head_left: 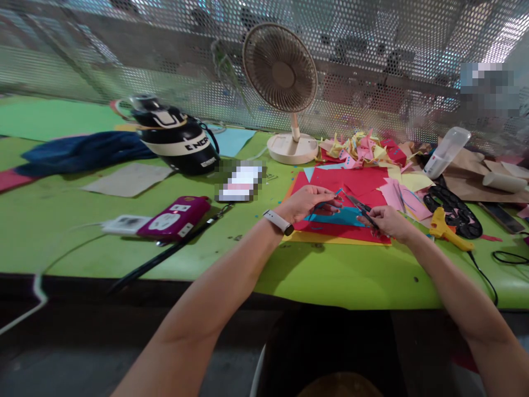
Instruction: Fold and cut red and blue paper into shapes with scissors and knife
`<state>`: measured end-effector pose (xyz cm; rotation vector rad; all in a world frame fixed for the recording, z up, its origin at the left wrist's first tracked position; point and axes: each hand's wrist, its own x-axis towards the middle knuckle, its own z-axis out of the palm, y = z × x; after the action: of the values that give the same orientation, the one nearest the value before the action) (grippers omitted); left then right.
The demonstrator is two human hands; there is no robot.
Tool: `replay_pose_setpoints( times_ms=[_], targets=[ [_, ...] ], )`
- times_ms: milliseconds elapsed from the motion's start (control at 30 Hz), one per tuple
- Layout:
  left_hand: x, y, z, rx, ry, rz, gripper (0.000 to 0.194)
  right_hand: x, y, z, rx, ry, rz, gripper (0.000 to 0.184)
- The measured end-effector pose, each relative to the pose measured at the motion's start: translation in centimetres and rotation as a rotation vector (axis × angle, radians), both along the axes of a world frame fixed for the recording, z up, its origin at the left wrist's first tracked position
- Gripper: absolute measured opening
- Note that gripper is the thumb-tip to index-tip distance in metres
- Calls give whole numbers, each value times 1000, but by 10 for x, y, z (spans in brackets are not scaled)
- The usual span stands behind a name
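Note:
My left hand [308,202], with a watch on its wrist, pinches a small blue paper piece [339,192] between thumb and finger. Scissors [359,204] are in my right hand [386,221], their blades pointing toward the left hand, close to the blue piece. Below both hands lies a blue paper sheet [335,216] on red paper [359,180]. Under the red sheets, the edge of a yellow-orange sheet [326,237] shows along the near side. The fingers partly hide the paper and the scissor handles.
A fan [293,144] stands behind the paper, beside a heap of paper scraps [363,150]. Rightward lie a yellow glue gun [450,230], a black tray [453,212] and a clear bottle [447,151]. Leftward are a phone [241,183], a purple power bank [179,218] and a black jug [182,146].

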<state>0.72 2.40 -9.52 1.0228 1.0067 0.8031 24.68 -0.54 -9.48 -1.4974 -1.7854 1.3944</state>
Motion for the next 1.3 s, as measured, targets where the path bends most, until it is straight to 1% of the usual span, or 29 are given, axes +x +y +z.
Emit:
replay_pose_setpoints(
  times_ms=[267, 600, 733, 867, 1033, 1167, 1300],
  targets=[
    [0, 0, -1, -4, -11, 11, 14, 0, 0, 0, -9, -5, -5, 43],
    [1, -1, 2, -12, -15, 4, 14, 0, 0, 1, -15, 3, -14, 44],
    [0, 0, 1, 0, -46, 16, 13, -1, -1, 4, -29, 15, -31, 44],
    [-1, 1, 0, 23, -84, 29, 8, -4, -4, 9, -69, 22, -13, 43],
    [-1, 0, 1, -9, -101, 45, 9, -7, -8, 15, -77, 43, 2, 43],
    [0, -1, 1, -28, -128, 55, 8, -8, -9, 15, -75, 72, 1, 45],
    [0, -1, 0, -28, -144, 43, 11, -8, -9, 14, -83, 76, 8, 45]
  ],
)
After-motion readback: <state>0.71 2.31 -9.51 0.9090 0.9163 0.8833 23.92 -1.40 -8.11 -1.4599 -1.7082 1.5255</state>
